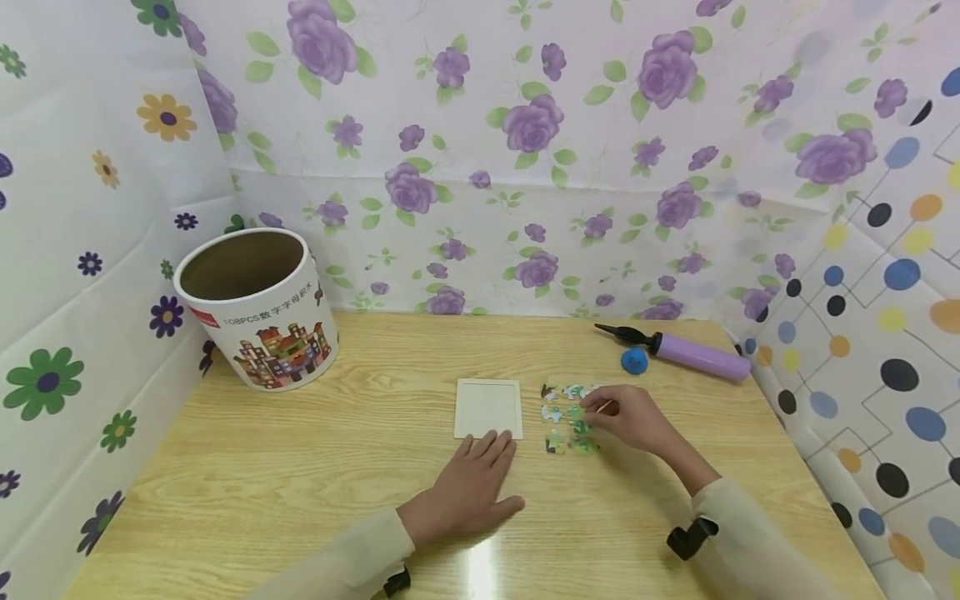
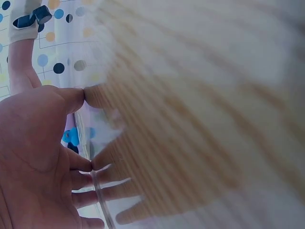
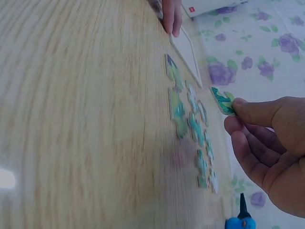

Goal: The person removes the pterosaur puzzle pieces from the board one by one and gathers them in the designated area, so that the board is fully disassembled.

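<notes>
My left hand [image 1: 468, 492] lies flat with fingers straight, fingertips at the near edge of a pale square puzzle tray [image 1: 488, 408] on the table. The left wrist view shows the same palm and fingers [image 2: 35, 157] holding nothing. Thumb and fingertips of my right hand [image 1: 633, 417] pinch a green and yellow jigsaw piece [image 3: 222, 101], raised above the table in the right wrist view. Below it, several loose jigsaw pieces [image 3: 177, 112] lie in rows to the right of the tray; my right hand partly hides them in the head view.
A large white bucket [image 1: 288, 333] with printed building blocks stands at the back left. At the back right lie a purple hand pump [image 1: 701, 357] with a black nozzle and a small blue object [image 1: 633, 360]. Flowered and dotted cloths [image 1: 480, 167] border the wooden table [image 1: 322, 450].
</notes>
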`<state>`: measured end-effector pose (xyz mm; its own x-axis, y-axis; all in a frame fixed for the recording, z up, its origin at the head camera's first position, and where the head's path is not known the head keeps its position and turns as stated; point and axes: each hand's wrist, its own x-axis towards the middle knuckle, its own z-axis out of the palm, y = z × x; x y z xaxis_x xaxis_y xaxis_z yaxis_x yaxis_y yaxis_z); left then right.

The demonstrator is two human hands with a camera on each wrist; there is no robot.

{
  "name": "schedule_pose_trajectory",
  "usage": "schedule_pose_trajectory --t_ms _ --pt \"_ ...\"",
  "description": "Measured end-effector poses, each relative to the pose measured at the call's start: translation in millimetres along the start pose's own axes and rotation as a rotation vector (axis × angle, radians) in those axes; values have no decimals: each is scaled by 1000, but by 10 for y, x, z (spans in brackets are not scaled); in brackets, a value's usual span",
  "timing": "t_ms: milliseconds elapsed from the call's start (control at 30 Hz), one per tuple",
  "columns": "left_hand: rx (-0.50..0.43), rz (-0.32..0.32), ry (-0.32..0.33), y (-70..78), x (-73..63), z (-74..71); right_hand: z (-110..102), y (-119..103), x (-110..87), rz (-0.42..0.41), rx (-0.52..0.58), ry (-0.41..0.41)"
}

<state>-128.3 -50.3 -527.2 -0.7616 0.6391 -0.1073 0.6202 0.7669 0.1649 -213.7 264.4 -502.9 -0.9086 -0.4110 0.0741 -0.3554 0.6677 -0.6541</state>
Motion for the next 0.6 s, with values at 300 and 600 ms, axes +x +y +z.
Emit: schedule_pose_trajectory --t_ms 300,600 --pt "-27 21 27 -28 -6 -2 -126 201 -196 29 -21 11" --pt "-15 10 2 -18 -1 -2 -158 345 -317 84 -54 12"
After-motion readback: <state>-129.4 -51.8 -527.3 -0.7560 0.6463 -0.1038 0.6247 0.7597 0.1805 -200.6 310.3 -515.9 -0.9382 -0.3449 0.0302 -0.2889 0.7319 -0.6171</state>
